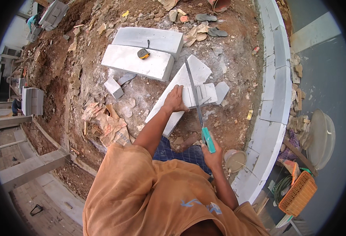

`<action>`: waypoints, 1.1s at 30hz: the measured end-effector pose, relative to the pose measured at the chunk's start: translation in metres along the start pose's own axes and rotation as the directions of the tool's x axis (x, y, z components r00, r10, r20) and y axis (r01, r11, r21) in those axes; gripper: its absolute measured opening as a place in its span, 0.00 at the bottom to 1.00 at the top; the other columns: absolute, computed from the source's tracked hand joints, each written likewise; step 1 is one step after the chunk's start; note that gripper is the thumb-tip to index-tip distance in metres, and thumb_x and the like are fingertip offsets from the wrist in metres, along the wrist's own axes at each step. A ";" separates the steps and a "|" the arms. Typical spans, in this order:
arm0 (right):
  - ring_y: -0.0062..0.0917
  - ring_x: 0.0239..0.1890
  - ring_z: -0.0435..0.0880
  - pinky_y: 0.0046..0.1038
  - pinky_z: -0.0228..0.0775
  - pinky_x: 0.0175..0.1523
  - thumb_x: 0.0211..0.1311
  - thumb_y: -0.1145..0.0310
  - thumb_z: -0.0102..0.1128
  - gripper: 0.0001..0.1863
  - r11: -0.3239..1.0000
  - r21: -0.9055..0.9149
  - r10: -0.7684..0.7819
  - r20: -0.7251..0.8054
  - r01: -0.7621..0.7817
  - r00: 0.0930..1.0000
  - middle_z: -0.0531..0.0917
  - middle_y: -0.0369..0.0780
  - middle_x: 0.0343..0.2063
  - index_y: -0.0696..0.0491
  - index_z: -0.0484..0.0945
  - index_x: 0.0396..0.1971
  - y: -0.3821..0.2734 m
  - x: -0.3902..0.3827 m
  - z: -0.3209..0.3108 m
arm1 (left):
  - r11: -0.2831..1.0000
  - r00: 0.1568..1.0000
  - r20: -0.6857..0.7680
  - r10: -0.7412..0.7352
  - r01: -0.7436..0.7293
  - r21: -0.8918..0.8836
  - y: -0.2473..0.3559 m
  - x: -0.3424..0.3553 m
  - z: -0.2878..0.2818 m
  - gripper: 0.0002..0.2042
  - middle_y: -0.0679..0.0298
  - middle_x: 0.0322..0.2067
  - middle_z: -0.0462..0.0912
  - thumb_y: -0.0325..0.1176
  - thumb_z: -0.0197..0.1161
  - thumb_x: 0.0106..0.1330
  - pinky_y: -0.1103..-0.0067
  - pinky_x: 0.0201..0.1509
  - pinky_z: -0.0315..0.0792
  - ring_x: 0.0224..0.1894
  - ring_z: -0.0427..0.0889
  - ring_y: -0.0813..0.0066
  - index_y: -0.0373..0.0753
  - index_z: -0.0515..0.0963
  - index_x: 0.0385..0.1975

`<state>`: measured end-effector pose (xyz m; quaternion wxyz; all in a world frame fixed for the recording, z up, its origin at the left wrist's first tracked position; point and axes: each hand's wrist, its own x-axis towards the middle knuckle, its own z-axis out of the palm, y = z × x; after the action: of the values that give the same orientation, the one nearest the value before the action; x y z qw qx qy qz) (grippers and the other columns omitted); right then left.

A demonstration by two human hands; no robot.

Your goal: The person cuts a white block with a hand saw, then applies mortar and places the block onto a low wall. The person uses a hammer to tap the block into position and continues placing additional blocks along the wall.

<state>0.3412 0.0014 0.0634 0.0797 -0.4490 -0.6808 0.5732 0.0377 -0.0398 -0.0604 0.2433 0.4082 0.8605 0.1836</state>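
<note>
My right hand (213,155) is closed round the green handle of a hand saw (196,99). Its long blade points away from me and lies across a small light-grey block (199,94), which shows several thin parallel lines on its top. My left hand (175,99) grips the small block's left end, just left of the blade. Under both lies a long white block (165,103), set diagonally on the dirt. A pale grey offcut (221,93) sits right of the small block. Whether the blade is sunk into the block, I cannot tell.
Farther off, two large white blocks (137,62) lie side by side, a tape measure (143,54) on the nearer one. A low block wall (274,102) curves along the right. Torn paper (112,125) lies left; a bucket (235,160) stands right. Other people work far left.
</note>
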 end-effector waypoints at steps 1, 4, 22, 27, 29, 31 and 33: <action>0.23 0.37 0.83 0.29 0.75 0.45 0.61 0.73 0.64 0.24 0.997 0.053 -0.052 0.014 0.051 0.999 0.85 0.45 0.35 0.58 0.78 0.58 0.002 0.001 0.001 | 1.000 1.000 -0.017 0.009 -0.009 -0.006 -0.001 0.001 0.000 0.61 0.43 0.65 0.61 0.50 0.83 0.32 0.63 0.72 0.64 0.68 0.64 0.45 0.35 0.54 0.70; 0.22 0.41 0.83 0.28 0.75 0.49 0.61 0.74 0.63 0.26 0.997 0.063 -0.046 0.035 0.044 0.998 0.85 0.43 0.40 0.59 0.75 0.60 0.003 -0.010 -0.004 | 1.000 1.000 0.004 0.006 -0.006 -0.018 -0.001 0.006 -0.005 0.58 0.46 0.59 0.65 0.47 0.82 0.34 0.63 0.70 0.66 0.65 0.68 0.47 0.35 0.56 0.68; 0.26 0.40 0.85 0.29 0.75 0.49 0.60 0.74 0.63 0.24 0.990 -0.011 -0.137 0.005 0.137 0.991 0.86 0.43 0.40 0.56 0.78 0.59 -0.029 -0.053 -0.023 | 0.999 0.998 0.049 -0.034 0.036 -0.027 0.002 0.014 -0.017 0.56 0.45 0.56 0.67 0.47 0.79 0.34 0.60 0.67 0.67 0.62 0.68 0.44 0.31 0.58 0.66; 0.24 0.43 0.85 0.27 0.75 0.51 0.61 0.75 0.63 0.26 0.994 -0.055 0.104 0.150 -0.097 0.983 0.87 0.44 0.42 0.57 0.76 0.61 -0.036 -0.002 -0.024 | 0.988 0.990 -0.123 -0.070 0.052 -0.148 -0.019 0.006 0.001 0.54 0.45 0.54 0.67 0.49 0.78 0.36 0.61 0.66 0.67 0.60 0.68 0.42 0.27 0.58 0.64; 0.23 0.43 0.85 0.28 0.75 0.50 0.61 0.74 0.63 0.26 0.991 -0.055 0.131 0.209 -0.122 0.969 0.87 0.44 0.41 0.58 0.76 0.60 -0.040 0.030 -0.017 | 0.987 0.992 -0.090 -0.085 0.072 -0.142 -0.041 0.004 -0.012 0.53 0.43 0.53 0.68 0.51 0.78 0.37 0.62 0.67 0.66 0.59 0.68 0.42 0.24 0.60 0.61; 0.24 0.41 0.85 0.29 0.76 0.49 0.61 0.73 0.63 0.25 0.995 -0.095 0.039 0.236 -0.017 0.971 0.87 0.44 0.39 0.58 0.76 0.60 -0.043 0.036 -0.013 | 0.979 0.998 -0.026 -0.065 0.059 -0.198 -0.050 0.001 -0.022 0.52 0.42 0.54 0.68 0.53 0.77 0.38 0.62 0.69 0.64 0.61 0.66 0.43 0.24 0.62 0.61; 0.24 0.41 0.85 0.29 0.76 0.50 0.61 0.73 0.63 0.24 0.990 -0.122 -0.043 0.176 0.065 0.983 0.87 0.44 0.39 0.59 0.77 0.59 -0.041 0.024 -0.015 | 0.972 0.993 0.023 -0.115 0.117 -0.202 -0.045 0.005 -0.025 0.57 0.40 0.57 0.67 0.53 0.78 0.37 0.62 0.71 0.63 0.64 0.66 0.44 0.24 0.59 0.65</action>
<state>0.3151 0.0313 0.0936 0.0070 -0.3831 -0.7321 0.5632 -0.0069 -0.0656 -0.0642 0.2990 0.3313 0.8582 0.2536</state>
